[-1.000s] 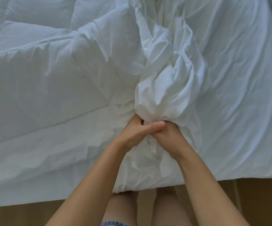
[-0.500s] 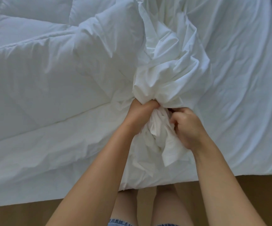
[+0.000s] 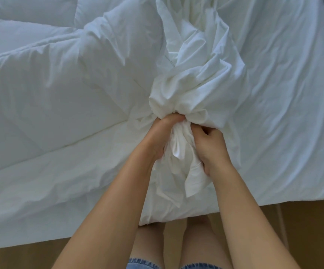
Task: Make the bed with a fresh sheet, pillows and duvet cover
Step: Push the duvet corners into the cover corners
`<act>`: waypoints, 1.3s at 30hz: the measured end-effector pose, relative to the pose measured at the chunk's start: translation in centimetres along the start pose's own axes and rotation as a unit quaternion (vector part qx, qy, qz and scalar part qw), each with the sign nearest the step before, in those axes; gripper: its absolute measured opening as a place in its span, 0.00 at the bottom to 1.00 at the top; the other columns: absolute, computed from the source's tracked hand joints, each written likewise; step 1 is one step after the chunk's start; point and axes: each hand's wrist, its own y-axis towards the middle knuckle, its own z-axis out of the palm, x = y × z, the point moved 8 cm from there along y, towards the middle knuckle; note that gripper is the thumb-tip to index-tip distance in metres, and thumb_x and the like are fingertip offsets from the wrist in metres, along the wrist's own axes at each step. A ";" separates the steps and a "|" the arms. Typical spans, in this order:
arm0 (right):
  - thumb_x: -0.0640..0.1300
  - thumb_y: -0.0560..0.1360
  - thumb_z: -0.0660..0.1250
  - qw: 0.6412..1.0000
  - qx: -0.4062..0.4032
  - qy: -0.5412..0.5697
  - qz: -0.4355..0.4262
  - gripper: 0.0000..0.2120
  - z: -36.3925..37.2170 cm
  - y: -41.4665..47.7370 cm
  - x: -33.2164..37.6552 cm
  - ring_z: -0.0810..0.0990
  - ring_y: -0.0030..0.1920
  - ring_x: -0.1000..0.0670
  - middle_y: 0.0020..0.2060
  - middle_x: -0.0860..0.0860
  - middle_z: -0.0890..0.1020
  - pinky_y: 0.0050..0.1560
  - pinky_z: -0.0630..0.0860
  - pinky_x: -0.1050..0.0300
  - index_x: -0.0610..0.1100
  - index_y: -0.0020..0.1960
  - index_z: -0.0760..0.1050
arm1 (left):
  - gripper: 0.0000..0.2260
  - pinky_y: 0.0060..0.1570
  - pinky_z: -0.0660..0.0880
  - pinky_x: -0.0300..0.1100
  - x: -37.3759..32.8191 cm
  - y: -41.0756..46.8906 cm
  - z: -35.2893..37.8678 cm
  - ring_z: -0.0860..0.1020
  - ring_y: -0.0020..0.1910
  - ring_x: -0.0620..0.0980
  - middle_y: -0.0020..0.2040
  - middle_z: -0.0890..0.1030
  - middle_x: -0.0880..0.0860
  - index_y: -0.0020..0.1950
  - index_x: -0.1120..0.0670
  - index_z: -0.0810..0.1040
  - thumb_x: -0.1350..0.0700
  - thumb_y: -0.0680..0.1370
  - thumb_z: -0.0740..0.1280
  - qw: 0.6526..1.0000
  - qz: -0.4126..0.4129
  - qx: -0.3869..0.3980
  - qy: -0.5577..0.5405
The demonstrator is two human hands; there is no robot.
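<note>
Brown wooden floor (image 3: pixel 11 259) edges the lower left, a puffy quilted white duvet (image 3: pixel 50 94) lies above, and mid-frame I see left hand (image 3: pixel 162 138) and right hand (image 3: pixel 211 148) both clenching the crumpled white fabric duvet cover (image 3: pixel 196 88), probably soft, light, floppy, best gripped in bunches.

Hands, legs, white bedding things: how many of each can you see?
Hands: 2 (left hand, right hand, each gripping the duvet cover)
Legs: 2 (left leg, right leg)
Duvet cover: 1
Quilted duvet: 1
Total: 6
</note>
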 end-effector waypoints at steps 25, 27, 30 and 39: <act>0.47 0.71 0.66 0.987 -0.058 0.141 -0.053 0.11 -3.3 -4.3 1.3 0.76 0.35 0.52 0.31 0.50 0.77 0.35 0.74 0.58 0.45 0.32 0.78 | 0.09 0.44 0.80 0.43 -7.9 -6.9 -11.5 0.82 0.43 0.45 0.37 0.82 0.41 0.37 0.47 0.80 0.52 0.58 0.73 0.918 0.105 -0.305 0.231; 0.44 0.75 0.65 0.993 -0.025 0.104 -0.044 0.13 -3.1 -6.0 -0.2 0.77 0.36 0.53 0.31 0.52 0.78 0.37 0.75 0.59 0.49 0.32 0.78 | 0.12 0.49 0.79 0.50 -7.3 -7.9 -13.4 0.81 0.45 0.49 0.39 0.82 0.44 0.38 0.47 0.79 0.49 0.58 0.74 0.907 0.084 -0.322 0.260; 0.38 0.76 0.64 0.996 0.080 0.025 -0.005 0.11 -2.0 -5.2 -1.4 0.78 0.37 0.51 0.34 0.50 0.81 0.40 0.74 0.57 0.45 0.37 0.79 | 0.14 0.42 0.78 0.46 -5.5 -7.5 -13.3 0.79 0.43 0.47 0.39 0.79 0.42 0.39 0.43 0.75 0.45 0.57 0.73 0.899 0.062 -0.314 0.300; 0.51 0.75 0.68 0.952 0.207 -0.192 0.120 0.11 3.7 -0.4 -0.9 0.80 0.39 0.50 0.39 0.50 0.81 0.39 0.78 0.57 0.43 0.48 0.77 | 0.20 0.48 0.79 0.48 -3.9 -5.3 -12.5 0.81 0.49 0.51 0.47 0.82 0.47 0.47 0.45 0.77 0.50 0.57 0.76 0.939 0.021 -0.228 0.257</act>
